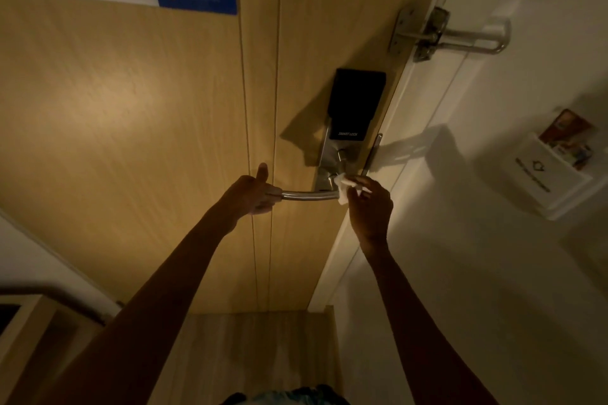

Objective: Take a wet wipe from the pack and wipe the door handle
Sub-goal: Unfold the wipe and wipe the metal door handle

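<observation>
The door handle (309, 196), a steel lever, is seen low on the wooden door (131, 108), its long axis running left to right from the free end to the pivot at the lock plate (329, 158); the wet wipe (342, 186) is pressed as a small white wad against the pivot end, at the right of the lever. The wipe is pinched in the fingers of the right hand (370, 207), which are closed narrowly on it; the free end of the lever is gripped by the left hand (253, 194), fingers curled around the bar and the thumb raised. The bare steel between the two hands lies to the left of the wipe, so a stroke along the bar would probably be made leftward, toward the left hand; the right hand is the nearer to the uncleaned length. The pack is not seen in view. Above the plate a black smart lock panel (357, 102) is mounted; further up and right a swing latch (444, 33) bridges door and frame; a card holder (546, 171) is fixed on the white wall at right.
</observation>
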A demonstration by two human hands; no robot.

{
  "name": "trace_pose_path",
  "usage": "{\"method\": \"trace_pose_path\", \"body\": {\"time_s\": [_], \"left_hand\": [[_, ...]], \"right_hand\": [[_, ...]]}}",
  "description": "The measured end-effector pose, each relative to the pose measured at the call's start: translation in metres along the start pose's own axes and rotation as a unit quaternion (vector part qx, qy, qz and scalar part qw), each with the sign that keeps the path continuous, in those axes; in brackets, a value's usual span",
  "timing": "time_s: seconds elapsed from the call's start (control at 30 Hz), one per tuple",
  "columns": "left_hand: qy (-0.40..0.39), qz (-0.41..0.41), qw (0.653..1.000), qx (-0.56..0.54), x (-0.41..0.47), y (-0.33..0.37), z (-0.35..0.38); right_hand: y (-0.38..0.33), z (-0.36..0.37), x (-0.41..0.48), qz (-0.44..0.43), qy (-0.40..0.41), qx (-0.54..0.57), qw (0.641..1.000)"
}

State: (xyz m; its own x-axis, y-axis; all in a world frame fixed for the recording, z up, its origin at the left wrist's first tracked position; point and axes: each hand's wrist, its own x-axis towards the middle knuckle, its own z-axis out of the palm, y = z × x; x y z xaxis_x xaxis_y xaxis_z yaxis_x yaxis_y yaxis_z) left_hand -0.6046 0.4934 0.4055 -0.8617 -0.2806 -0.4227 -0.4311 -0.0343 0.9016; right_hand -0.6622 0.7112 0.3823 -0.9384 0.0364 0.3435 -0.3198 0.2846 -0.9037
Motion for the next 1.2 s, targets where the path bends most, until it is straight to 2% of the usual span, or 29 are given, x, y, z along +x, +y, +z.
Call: {"method": "trace_pose_path", "body": {"time_s": [0.07, 0.17, 0.3, 0.37, 0.43, 0.47, 0.53, 0.6, 0.67, 0.73, 0.83, 1.0, 1.13, 1.2], "left_hand": [[0.005, -0.009, 1.0, -0.008, 0.0, -0.002, 0.0], [0.006, -0.006, 1.0, -0.02, -0.001, -0.003, 0.001], [0.016, -0.012, 1.0, -0.015, -0.002, 0.0, 0.003], [0.02, -0.013, 1.0, -0.006, -0.002, 0.001, 0.003], [0.016, -0.011, 1.0, -0.001, -0.002, 0.002, 0.003], [0.015, -0.012, 1.0, -0.003, -0.003, 0.002, 0.003], [0.019, -0.015, 1.0, -0.011, -0.004, 0.002, 0.004], [0.024, -0.015, 0.999, -0.018, -0.006, 0.002, 0.006], [0.025, -0.009, 1.0, -0.014, -0.006, 0.002, 0.006], [0.025, -0.006, 1.0, -0.009, -0.006, 0.002, 0.006], [0.027, -0.006, 1.0, -0.004, -0.006, 0.003, 0.006], [0.021, -0.016, 1.0, -0.011, -0.009, 0.007, 0.008], [0.018, -0.022, 0.999, -0.028, -0.011, 0.011, 0.01], [0.018, -0.025, 0.999, -0.035, -0.01, 0.01, 0.009]], "right_hand": [[0.006, -0.009, -0.01, 0.096, -0.011, 0.058, 0.994], [0.011, -0.025, -0.022, 0.241, -0.018, 0.211, 0.947], [0.0, -0.022, -0.014, 0.282, 0.039, 0.343, 0.895], [-0.003, -0.01, -0.008, 0.285, 0.065, 0.364, 0.884], [-0.003, 0.003, -0.005, 0.277, 0.09, 0.318, 0.902], [-0.001, 0.009, -0.005, 0.248, 0.099, 0.258, 0.929], [0.003, 0.015, -0.01, 0.128, 0.094, 0.1, 0.982], [0.009, 0.015, -0.015, 0.021, 0.069, -0.007, 0.997], [0.015, 0.012, -0.018, -0.027, 0.044, -0.053, 0.997], [0.016, 0.01, -0.017, -0.02, 0.026, -0.063, 0.997], [0.011, 0.011, -0.01, 0.036, 0.026, -0.025, 0.999], [-0.001, 0.023, -0.002, 0.041, 0.072, -0.003, 0.997], [-0.006, 0.027, 0.007, 0.093, 0.068, 0.008, 0.993], [-0.004, 0.025, 0.002, 0.069, 0.065, -0.022, 0.995]]}}
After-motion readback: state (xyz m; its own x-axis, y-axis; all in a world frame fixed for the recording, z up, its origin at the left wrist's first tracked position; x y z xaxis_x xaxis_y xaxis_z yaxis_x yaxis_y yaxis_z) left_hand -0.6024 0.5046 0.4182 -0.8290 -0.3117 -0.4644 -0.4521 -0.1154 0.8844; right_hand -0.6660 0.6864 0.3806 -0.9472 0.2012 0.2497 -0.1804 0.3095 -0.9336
